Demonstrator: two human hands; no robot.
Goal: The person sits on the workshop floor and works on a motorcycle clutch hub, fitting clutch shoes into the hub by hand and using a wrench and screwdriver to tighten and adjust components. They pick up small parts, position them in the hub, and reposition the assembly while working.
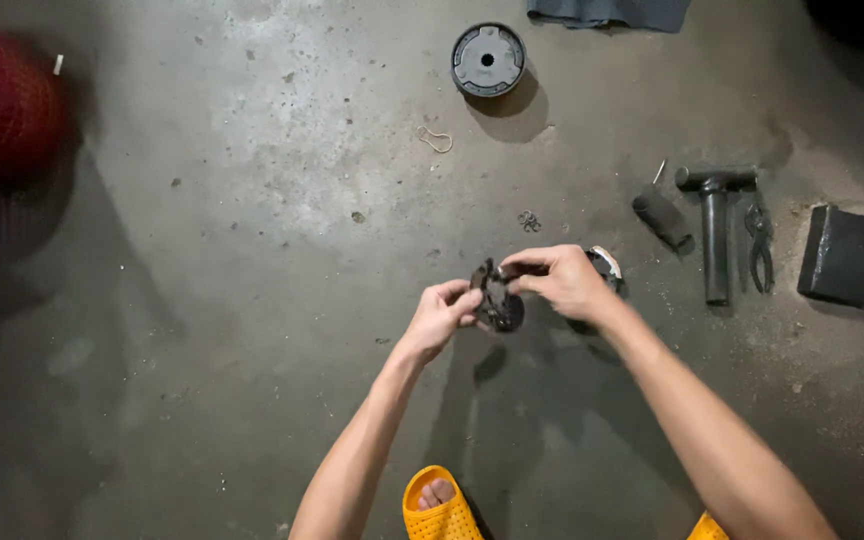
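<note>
We held a small dark metal part (497, 297) up with both hands, over the concrete floor (252, 250).

Our left hand (442, 318) pinched its left edge with closed fingers; our right hand (562, 280) pinched the top. We were fitting or freeing a piece, we think, which needs a careful twist next. The part looked round, black and greasy. It was left of the hammer (716, 225), with the round disc (488, 60) far above it.

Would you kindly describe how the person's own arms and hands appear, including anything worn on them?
Both arms are bare up to the bottom edge of the picture, with no sleeves showing. The left hand and the right hand wear no gloves, and no watch, ring or band can be seen on either wrist.
</note>
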